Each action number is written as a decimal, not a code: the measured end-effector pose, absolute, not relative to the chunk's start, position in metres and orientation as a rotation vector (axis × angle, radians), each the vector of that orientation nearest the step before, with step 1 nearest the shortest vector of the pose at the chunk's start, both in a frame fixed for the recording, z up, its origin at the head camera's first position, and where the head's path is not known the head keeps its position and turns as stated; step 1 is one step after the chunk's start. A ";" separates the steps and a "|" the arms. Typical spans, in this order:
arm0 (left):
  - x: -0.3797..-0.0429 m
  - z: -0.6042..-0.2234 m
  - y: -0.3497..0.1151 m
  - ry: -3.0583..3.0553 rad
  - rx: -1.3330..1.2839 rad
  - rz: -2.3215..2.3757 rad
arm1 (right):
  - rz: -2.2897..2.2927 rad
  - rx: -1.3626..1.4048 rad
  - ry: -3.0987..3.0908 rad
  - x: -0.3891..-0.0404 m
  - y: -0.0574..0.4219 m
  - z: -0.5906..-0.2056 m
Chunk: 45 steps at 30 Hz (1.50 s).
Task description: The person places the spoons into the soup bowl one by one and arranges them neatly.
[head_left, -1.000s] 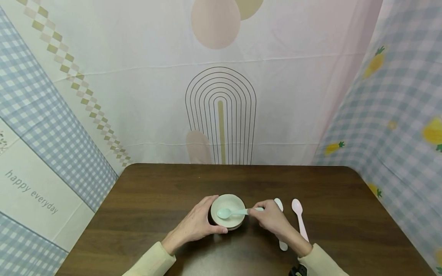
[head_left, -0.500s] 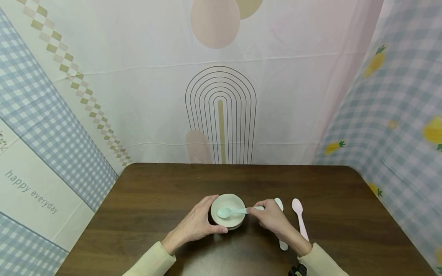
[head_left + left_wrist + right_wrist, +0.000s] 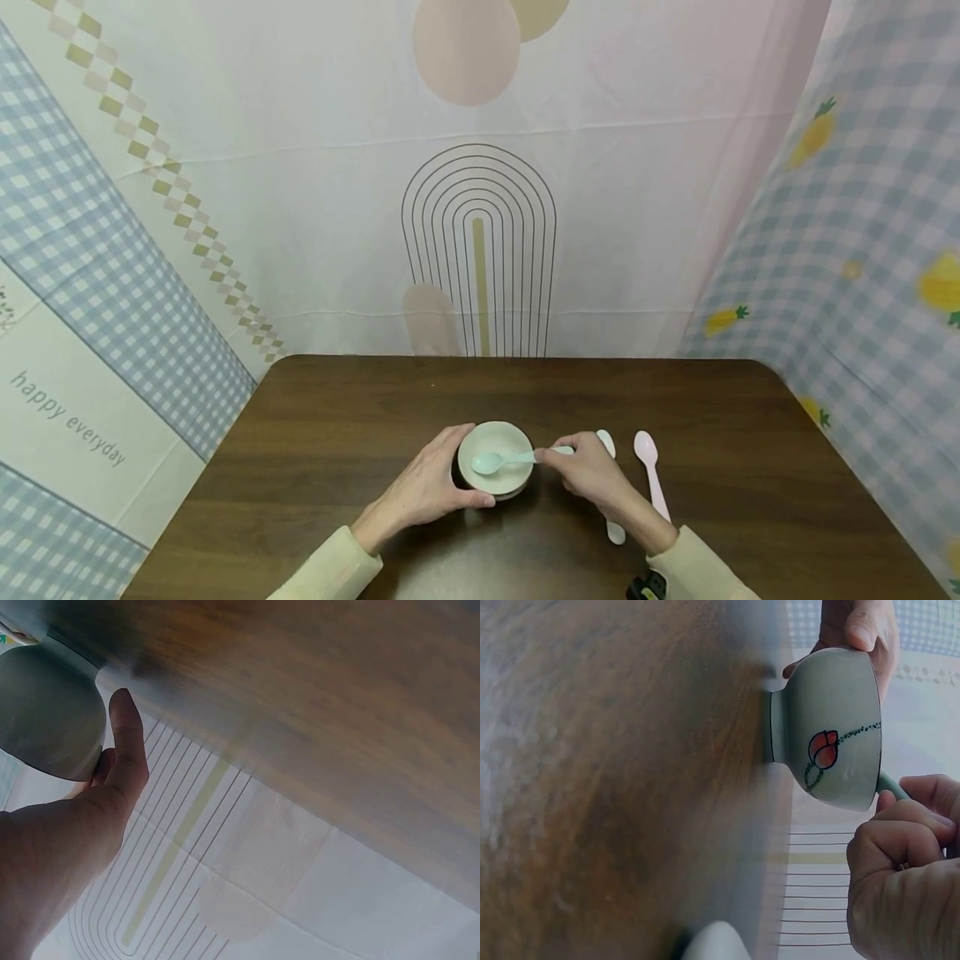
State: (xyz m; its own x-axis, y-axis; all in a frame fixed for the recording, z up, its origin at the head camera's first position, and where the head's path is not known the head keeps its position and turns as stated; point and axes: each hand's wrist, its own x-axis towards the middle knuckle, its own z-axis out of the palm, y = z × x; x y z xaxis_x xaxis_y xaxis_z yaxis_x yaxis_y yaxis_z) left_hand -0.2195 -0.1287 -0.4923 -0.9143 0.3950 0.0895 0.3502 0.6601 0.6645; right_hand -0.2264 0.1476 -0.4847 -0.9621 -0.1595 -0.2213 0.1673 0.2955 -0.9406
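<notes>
A small pale bowl point(image 3: 487, 437) stands upright on the table, with a red flower motif point(image 3: 823, 751) on its outer wall in the right wrist view. My left hand point(image 3: 427, 485) holds it from the left, thumb at the near side and fingers round the far side. With thumb and fingertips my right hand point(image 3: 592, 473) pinches the handle of a mint-green spoon point(image 3: 487, 463). That spoon's head is inside the bowl and its handle crosses the right rim. In the left wrist view the bowl's plain side point(image 3: 49, 705) sits against the left thumb and fingers.
A white spoon point(image 3: 615, 533) lies partly hidden beneath the right hand and forearm. To its right is a pale pink spoon point(image 3: 647, 450), its lower end behind the forearm. The dark wooden table point(image 3: 360, 400) reaches back to a patterned cloth point(image 3: 315, 250).
</notes>
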 end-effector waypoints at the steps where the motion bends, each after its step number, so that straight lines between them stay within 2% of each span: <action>1: -0.220 -0.492 -0.129 2.806 0.630 1.101 | -1.717 0.007 2.292 -0.227 0.148 -0.485; 45: -0.218 -0.493 -0.129 2.838 0.665 1.098 | -1.772 0.088 2.288 -0.224 0.149 -0.484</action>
